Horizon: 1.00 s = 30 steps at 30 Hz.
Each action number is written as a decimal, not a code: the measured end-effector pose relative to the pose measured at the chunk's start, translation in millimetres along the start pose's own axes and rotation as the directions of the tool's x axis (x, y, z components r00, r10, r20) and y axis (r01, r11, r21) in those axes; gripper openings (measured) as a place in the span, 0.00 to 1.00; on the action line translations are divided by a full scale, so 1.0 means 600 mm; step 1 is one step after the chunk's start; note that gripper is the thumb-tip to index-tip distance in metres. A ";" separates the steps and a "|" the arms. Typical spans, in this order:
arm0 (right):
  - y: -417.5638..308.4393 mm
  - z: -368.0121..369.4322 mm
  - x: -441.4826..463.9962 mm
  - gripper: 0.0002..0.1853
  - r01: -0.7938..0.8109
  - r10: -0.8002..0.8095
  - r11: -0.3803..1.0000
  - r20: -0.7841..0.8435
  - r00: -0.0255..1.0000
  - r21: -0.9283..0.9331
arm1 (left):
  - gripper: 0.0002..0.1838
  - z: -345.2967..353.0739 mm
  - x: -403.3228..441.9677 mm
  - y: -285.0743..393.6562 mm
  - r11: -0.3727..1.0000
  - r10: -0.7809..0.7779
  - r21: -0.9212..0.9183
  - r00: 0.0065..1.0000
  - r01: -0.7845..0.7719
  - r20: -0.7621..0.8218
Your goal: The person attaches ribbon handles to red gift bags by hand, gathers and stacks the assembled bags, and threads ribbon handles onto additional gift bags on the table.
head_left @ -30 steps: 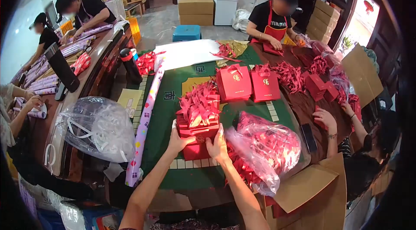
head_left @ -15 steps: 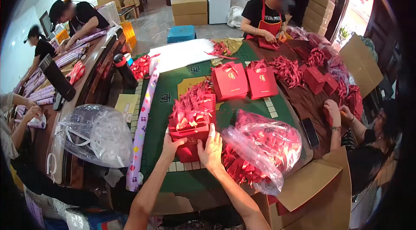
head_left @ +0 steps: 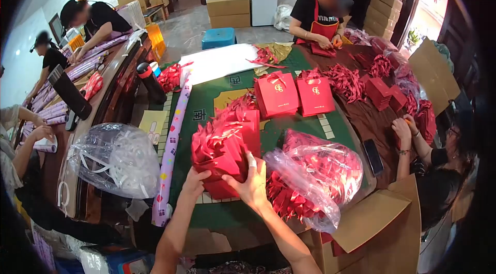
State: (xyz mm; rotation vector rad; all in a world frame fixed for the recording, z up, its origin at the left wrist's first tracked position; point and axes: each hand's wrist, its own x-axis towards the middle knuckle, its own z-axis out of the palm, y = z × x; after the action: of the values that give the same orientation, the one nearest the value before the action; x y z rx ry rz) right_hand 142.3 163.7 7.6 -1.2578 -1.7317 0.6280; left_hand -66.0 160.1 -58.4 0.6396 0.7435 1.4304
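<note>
A bundle of small red gift bags (head_left: 219, 158) with ribbon handles is gripped between my two hands and tilted to the left. My left hand (head_left: 194, 181) is closed around its lower left corner. On the opposite side, my right hand (head_left: 251, 183) presses with the thumb across the front and the fingers along the right edge. More red bags (head_left: 251, 124) stand directly behind the bundle. Two groups of upright red bags with gold print, the nearer one (head_left: 277, 96) and another (head_left: 315, 96), stand farther back. Right of my right hand lies a clear plastic sack of red ribbons (head_left: 323, 170).
An open cardboard box (head_left: 372, 222) is at lower right, near a phone (head_left: 373, 156). A patterned purple roll (head_left: 173, 150) and a bag of white ribbons (head_left: 116, 160) lie left. A black bottle (head_left: 150, 83) stands behind. Co-workers (head_left: 323, 13) sit or stand around the tables.
My hands have tipped the bundle of bags to the left, lifting it a little off the bags behind. My left hand has shifted slightly left and down.
</note>
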 end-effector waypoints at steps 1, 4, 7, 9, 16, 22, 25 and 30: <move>-0.021 -0.016 0.000 0.54 -0.108 0.111 0.993 0.074 0.991 -0.045 | 0.38 0.007 -0.014 -0.005 0.998 -0.015 -0.058 0.999 0.013 -0.033; -0.042 -0.037 -0.006 0.51 -0.118 0.103 0.988 0.142 0.984 0.100 | 0.37 -0.006 -0.058 -0.028 0.973 -0.093 -0.209 0.995 0.098 0.030; -0.060 -0.056 -0.015 0.45 -0.085 0.069 0.993 0.179 0.981 0.083 | 0.36 0.012 -0.108 -0.059 0.921 -0.096 -0.384 0.994 0.072 -0.045; -0.079 -0.074 -0.027 0.42 -0.094 0.074 0.992 0.205 0.976 0.087 | 0.36 0.024 -0.152 -0.069 0.955 -0.085 -0.295 0.987 0.042 -0.134; -0.109 -0.116 -0.080 0.34 0.166 -0.134 0.982 0.293 0.947 -0.089 | 0.40 0.056 -0.273 -0.040 0.946 0.284 0.251 0.898 -0.206 -0.335; -0.127 -0.110 -0.129 0.31 0.246 -0.184 0.959 0.353 0.917 -0.141 | 0.36 0.083 -0.286 0.011 0.666 0.645 0.684 0.691 -0.298 -0.327; -0.135 -0.114 -0.141 0.32 0.266 -0.181 0.950 0.401 0.898 -0.166 | 0.37 0.120 -0.264 0.066 0.380 0.664 0.865 0.748 -0.329 -0.008; -0.134 -0.118 -0.151 0.33 0.267 -0.183 0.950 0.407 0.895 -0.159 | 0.25 0.131 -0.232 0.112 0.456 0.390 0.845 0.916 -0.281 0.094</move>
State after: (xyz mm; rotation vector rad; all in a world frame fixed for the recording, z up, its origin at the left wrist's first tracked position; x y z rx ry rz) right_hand 174.2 43.9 73.8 -1.0964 -2.2909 0.5938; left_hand -46.5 28.3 52.7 1.5631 1.5154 1.4011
